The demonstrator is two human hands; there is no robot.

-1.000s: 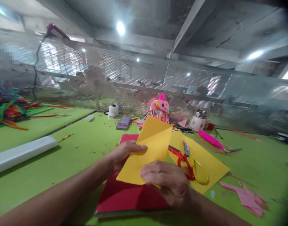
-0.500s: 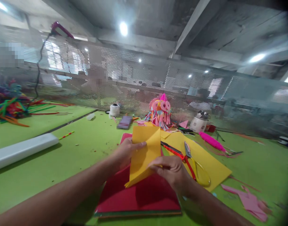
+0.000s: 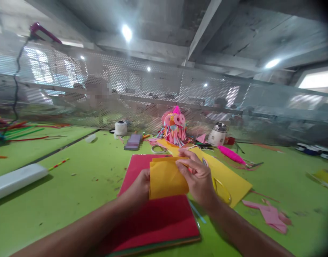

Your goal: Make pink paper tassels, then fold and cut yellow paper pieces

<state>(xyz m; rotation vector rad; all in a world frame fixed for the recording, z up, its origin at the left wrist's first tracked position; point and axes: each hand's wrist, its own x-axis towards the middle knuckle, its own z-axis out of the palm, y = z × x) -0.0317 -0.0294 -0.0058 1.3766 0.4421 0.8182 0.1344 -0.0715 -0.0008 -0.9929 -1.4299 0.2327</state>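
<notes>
A folded piece of yellow paper [image 3: 167, 178] is held up between both hands, its fold layers showing along the top edge. My left hand [image 3: 138, 187] grips its left side, with the fingers hidden behind it. My right hand [image 3: 197, 175] pinches the upper right corner between thumb and fingers. Beneath them lies a stack of coloured sheets with a red sheet [image 3: 153, 223] on top. Just right of my right hand, scissors with yellow handles [image 3: 224, 191] rest on a large yellow sheet [image 3: 237, 182], partly covered by the hand.
A pink fringed paper craft [image 3: 174, 125] stands at the back beside a white pot-shaped container [image 3: 217, 135]. A long white box [image 3: 19, 182] lies at left. Pink scraps [image 3: 272, 216] lie at right, and a magenta bundle [image 3: 230, 155] lies behind them. A mesh screen [image 3: 142, 96] borders the table.
The yellow paper has gone from a tall upright piece to a shorter, folded one. My right hand has moved from its lower edge up to its upper right corner. The view has shifted right.
</notes>
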